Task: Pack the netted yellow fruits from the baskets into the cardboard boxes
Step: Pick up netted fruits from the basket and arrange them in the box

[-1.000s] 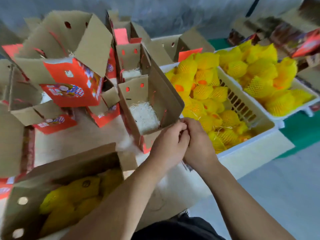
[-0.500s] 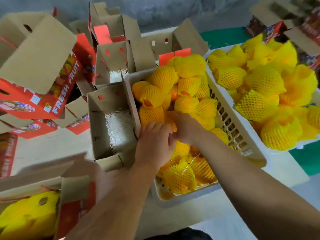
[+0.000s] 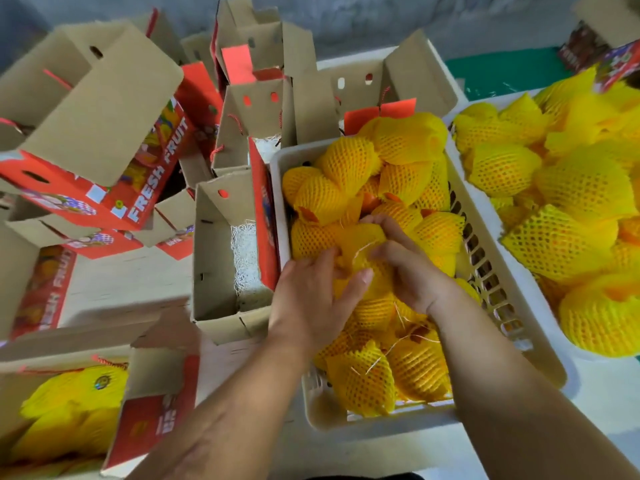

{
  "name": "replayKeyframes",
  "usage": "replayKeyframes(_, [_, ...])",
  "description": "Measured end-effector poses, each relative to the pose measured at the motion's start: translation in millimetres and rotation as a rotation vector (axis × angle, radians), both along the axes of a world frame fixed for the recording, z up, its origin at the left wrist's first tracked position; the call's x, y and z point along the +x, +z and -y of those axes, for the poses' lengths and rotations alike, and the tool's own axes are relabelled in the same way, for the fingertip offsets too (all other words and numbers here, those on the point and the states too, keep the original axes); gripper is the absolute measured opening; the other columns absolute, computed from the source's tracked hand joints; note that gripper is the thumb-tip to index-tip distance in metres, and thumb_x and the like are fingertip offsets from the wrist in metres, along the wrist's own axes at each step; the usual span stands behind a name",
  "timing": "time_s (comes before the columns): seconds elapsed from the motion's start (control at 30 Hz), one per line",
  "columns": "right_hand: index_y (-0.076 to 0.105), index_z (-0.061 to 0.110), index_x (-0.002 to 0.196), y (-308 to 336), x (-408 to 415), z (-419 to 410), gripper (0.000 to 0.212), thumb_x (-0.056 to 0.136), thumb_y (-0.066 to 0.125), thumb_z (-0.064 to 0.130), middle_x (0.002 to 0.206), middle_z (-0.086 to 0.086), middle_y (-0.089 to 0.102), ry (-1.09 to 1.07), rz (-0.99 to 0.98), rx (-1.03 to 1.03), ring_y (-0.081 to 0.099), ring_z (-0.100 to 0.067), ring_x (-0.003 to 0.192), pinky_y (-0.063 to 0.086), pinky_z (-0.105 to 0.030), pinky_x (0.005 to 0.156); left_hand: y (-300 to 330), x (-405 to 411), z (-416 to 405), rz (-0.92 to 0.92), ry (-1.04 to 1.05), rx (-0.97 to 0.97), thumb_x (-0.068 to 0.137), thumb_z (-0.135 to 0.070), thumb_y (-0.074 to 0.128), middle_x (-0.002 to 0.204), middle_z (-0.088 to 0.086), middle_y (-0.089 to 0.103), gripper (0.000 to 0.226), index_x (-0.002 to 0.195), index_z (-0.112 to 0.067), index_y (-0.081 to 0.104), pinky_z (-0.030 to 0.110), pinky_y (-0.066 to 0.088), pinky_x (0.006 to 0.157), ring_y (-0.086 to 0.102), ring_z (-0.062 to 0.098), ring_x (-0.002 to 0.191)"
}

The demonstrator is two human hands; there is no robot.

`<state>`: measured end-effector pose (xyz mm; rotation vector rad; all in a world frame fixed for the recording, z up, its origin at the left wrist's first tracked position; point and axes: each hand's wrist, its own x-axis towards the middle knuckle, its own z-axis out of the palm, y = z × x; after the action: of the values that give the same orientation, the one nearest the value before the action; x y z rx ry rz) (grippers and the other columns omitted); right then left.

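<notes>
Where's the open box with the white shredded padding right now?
In the head view, the open box sits centre-left, its red side against the near basket's left wall, just left of the left hand.

A yellow fruit in a net [image 3: 360, 251] sits between the fingers [image 3: 349, 284] of both hands, on top of the pile in the near white basket [image 3: 491, 292]. An open cardboard box [image 3: 221, 258] with white shreds stands just left of them. More netted fruits fill a second basket [image 3: 543, 303] on the right.
</notes>
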<state>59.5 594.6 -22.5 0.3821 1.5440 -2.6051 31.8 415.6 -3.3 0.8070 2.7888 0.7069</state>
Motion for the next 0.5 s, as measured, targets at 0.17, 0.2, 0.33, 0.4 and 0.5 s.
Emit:
replayKeyframes(0.17, [0.057, 0.012, 0.135, 5, -8, 20, 0.051, 0.085, 0.052, 0.021, 0.103, 0.016, 0.06, 0.019, -0.013, 0.341, 0.059, 0.006, 0.095, 0.048, -0.017, 0.086, -6, -1, 1, -0.02, 0.109, 0.101, 0.078, -0.083, 0.051, 0.103, 0.0, 0.071, 0.069, 0.118, -0.028, 0.058, 0.039, 0.049, 0.088, 0.061, 0.026, 0.1])
replayKeyframes(0.2, [0.059, 0.009, 0.132, 3, -10, 19, 0.047, 0.088, 0.051, 0.023, 0.104, 0.016, 0.059, -0.105, -0.007, 0.405, 0.058, 0.006, 0.095, 0.047, -0.017, 0.087, -8, -2, 1, -0.044, 0.1, 0.094, 0.076, -0.082, 0.055, 0.105, -0.001, 0.069, 0.07, 0.121, -0.028, 0.056, 0.038, 0.048, 0.09, 0.06, 0.024, 0.102])
replayKeyframes(0.33, [0.054, 0.009, 0.136, -8, -1, -8, 0.057, 0.081, 0.066, 0.012, 0.132, -0.015, 0.052, -0.648, 0.254, 1.213, 0.049, -0.035, 0.122, 0.04, -0.05, 0.101, -14, -3, 1, -0.11, 0.04, 0.045, 0.073, -0.086, 0.058, 0.112, -0.007, 0.066, 0.079, 0.128, -0.029, 0.052, 0.037, 0.043, 0.097, 0.057, 0.017, 0.107])
replayKeyframes(0.4, [0.036, 0.014, 0.153, -19, 2, -27, 0.073, 0.085, 0.062, 0.007, 0.156, -0.013, 0.035, -0.483, 0.411, 1.601, 0.031, -0.037, 0.141, 0.028, -0.052, 0.111, -17, -4, 1, -0.159, 0.011, 0.008, 0.075, -0.087, 0.056, 0.111, -0.007, 0.065, 0.08, 0.126, -0.025, 0.056, 0.038, 0.041, 0.1, 0.058, 0.018, 0.107])
replayKeyframes(0.5, [0.012, 0.018, 0.162, -31, -4, -36, 0.074, 0.097, 0.046, 0.007, 0.164, -0.006, 0.022, -0.312, 0.544, 1.701, 0.024, -0.037, 0.142, 0.026, -0.05, 0.111, -18, -4, 1, -0.175, -0.007, 0.003, 0.076, -0.087, 0.056, 0.109, -0.007, 0.063, 0.078, 0.123, -0.024, 0.057, 0.039, 0.042, 0.1, 0.058, 0.017, 0.106])
